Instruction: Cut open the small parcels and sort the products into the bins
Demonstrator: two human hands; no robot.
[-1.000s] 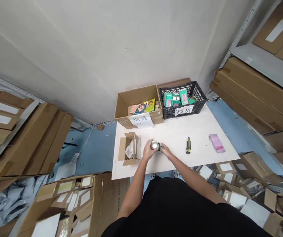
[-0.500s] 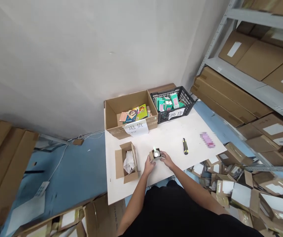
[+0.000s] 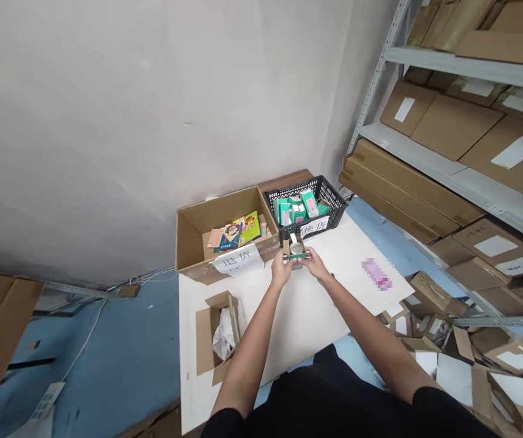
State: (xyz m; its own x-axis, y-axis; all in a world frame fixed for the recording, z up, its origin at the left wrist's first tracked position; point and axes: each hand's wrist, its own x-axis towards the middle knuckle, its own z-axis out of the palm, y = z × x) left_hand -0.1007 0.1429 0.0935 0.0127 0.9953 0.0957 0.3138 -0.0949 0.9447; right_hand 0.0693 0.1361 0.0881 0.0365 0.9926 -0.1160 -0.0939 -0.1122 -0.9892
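Both my hands hold a small open box (image 3: 296, 250) with a shiny round thing inside and green trim, raised above the white table (image 3: 298, 310). My left hand (image 3: 281, 269) grips its left side and my right hand (image 3: 315, 264) its right side. The box hangs just in front of the black plastic crate (image 3: 329, 204) filled with green and pink packs. A cardboard box (image 3: 197, 228) with colourful packs and a paper label stands to the crate's left.
A small open carton (image 3: 218, 328) with crumpled white paper lies at the table's near left. A pink item (image 3: 376, 274) rests at the right. Metal shelves (image 3: 462, 176) with flat cartons stand to the right. Loose cartons (image 3: 471, 359) litter the blue floor.
My hands lifted the small box off the table and carried it forward toward the black crate. The view swung to the right, and the utility knife is now hidden behind my arm.
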